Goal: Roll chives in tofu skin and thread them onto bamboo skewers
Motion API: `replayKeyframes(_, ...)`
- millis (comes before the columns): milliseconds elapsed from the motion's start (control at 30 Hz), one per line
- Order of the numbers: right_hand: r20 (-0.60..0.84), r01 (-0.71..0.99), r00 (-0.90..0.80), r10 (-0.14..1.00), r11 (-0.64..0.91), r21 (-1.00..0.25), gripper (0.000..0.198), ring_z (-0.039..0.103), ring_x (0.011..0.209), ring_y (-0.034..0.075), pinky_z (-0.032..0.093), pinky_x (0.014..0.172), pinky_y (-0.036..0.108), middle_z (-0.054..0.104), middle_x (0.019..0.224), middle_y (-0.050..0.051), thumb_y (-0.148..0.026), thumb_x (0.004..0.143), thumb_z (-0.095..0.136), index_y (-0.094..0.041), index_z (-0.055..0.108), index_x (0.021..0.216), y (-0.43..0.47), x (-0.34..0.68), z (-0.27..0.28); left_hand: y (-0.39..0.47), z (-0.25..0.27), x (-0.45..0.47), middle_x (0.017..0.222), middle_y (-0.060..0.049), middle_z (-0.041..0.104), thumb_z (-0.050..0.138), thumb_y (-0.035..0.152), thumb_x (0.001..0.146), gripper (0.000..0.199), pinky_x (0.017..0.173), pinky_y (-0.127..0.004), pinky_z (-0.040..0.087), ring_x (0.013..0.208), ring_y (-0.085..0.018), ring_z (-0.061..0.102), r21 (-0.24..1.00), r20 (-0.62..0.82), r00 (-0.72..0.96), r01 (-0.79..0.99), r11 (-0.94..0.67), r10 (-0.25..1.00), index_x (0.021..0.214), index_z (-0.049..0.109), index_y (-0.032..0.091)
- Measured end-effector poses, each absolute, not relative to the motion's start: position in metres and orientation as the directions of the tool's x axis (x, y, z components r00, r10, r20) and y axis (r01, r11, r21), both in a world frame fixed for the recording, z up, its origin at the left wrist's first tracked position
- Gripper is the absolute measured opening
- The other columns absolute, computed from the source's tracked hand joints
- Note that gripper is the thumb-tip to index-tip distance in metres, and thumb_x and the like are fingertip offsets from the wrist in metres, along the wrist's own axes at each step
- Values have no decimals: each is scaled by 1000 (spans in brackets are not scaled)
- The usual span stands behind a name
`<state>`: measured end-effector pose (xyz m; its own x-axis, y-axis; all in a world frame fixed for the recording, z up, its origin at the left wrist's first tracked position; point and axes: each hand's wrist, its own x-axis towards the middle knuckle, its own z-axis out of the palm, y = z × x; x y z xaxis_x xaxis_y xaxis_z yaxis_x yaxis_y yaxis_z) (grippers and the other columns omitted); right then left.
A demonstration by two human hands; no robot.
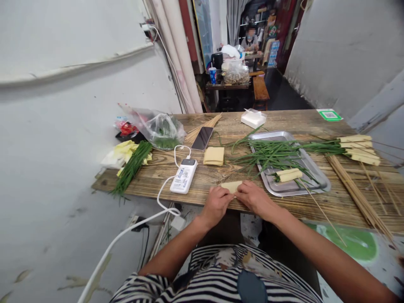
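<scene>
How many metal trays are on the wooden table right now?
1: the metal tray, beyond and to the right of the right hand, partly covered by green stalks. I see no other, though the plastic bag at the left could hide something.

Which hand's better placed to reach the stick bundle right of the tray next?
Probably your right hand: it's nearer the stick bundle; your left hand is nearer the power bank. Both hold a pale piece.

That sheet (232, 186) you're holding looks matt, tray (311, 164) right of it's shiny metal, tabletop (158, 168) under it's grainy wood.
</scene>
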<state>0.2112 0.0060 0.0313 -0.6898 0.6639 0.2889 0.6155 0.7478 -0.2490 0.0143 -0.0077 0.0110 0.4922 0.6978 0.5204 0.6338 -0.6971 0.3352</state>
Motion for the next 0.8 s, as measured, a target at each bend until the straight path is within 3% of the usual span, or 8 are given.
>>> replayKeyframes(333,280,523,-647,709,680,-514,24,46,76,17,35,66,29,57,74,6,-20,90,52,-18,71,75,21,213,24,-4,11,12,76,-2,68,51,27,93,21,71,-32,37,72,-14,57,446,525,412,612,-653,745,89,70,20)
replayKeyframes(533,205,502,-638,742,603,-621,16,50,78,17,38,71,29,61,76,4,-20,87,58,-20,74,87,25,215,32,-8,17,13,81,-4,65,43,22,96,25,69,-31,33,74,-15,53,263,513,510,672,-692,690,90,67,19)
replayKeyframes(800,164,536,-643,748,592,-601,17,51,79,18,39,71,29,62,77,5,-21,88,57,-20,74,87,29,214,30,-10,22,17,87,-4,66,52,28,93,16,81,-38,28,91,-19,53,141,521,508,741,-656,686,92,65,20)
